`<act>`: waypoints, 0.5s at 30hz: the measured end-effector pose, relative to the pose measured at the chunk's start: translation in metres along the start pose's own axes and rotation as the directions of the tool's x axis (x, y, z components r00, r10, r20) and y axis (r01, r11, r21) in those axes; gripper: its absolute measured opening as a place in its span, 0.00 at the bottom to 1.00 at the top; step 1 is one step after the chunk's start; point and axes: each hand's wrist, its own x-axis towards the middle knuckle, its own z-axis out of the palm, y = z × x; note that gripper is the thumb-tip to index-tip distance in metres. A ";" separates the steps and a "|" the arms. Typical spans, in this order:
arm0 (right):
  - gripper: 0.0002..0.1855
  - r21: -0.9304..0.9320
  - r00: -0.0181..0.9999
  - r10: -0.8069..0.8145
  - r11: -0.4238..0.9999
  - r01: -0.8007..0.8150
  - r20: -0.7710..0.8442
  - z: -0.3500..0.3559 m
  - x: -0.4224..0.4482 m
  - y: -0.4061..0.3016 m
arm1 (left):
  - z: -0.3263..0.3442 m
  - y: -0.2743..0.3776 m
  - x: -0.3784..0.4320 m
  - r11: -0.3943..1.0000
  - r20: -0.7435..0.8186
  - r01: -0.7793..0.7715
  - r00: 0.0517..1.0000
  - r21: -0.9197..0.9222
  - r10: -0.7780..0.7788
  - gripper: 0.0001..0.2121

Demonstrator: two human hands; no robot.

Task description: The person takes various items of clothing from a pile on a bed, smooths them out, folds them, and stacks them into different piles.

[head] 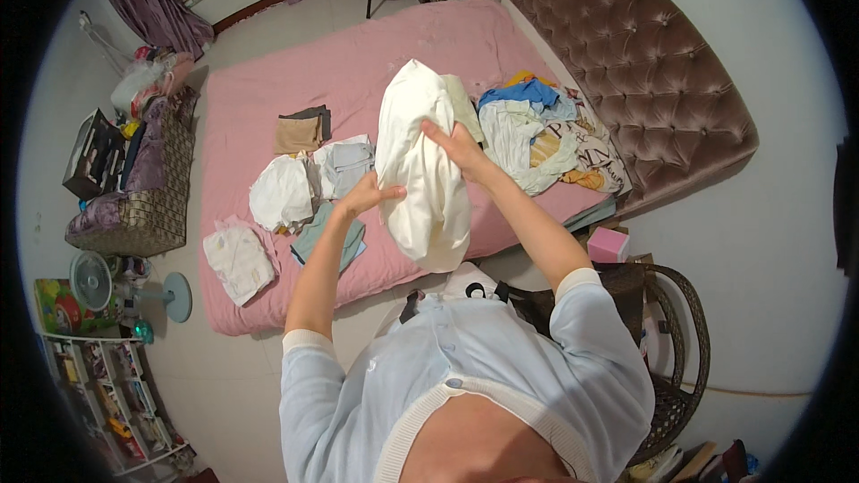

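A bundled piece of white cloth point(419, 147) hangs in front of me, above the near part of the pink bed point(255, 94). My left hand point(370, 194) grips its lower left side, thumb on top. On the upper right side my right hand point(456, 147) holds it, fingers partly hidden behind the fabric. Left of the cloth lie a white garment pile point(282, 193), folded light-grey clothes point(352, 159) and a folded green garment point(332, 235). A tan folded cloth point(298, 134) rests on a dark one farther back. Pale green fabric point(463, 104) shows behind the bundle.
Crumpled clothes point(523, 127) lie on the right, by the tufted headboard point(637, 47). A folded white item point(238, 261) sits at the near left corner. Beyond the bed are a patterned sofa point(158, 208) and a fan point(92, 280). A wicker chair point(691, 335) stands at my right.
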 end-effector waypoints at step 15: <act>0.36 -0.099 0.934 0.277 0.960 -0.261 0.226 -0.027 -0.019 0.047 | -0.034 0.001 0.019 0.805 -0.310 -0.006 0.924 -0.594 -0.222 0.15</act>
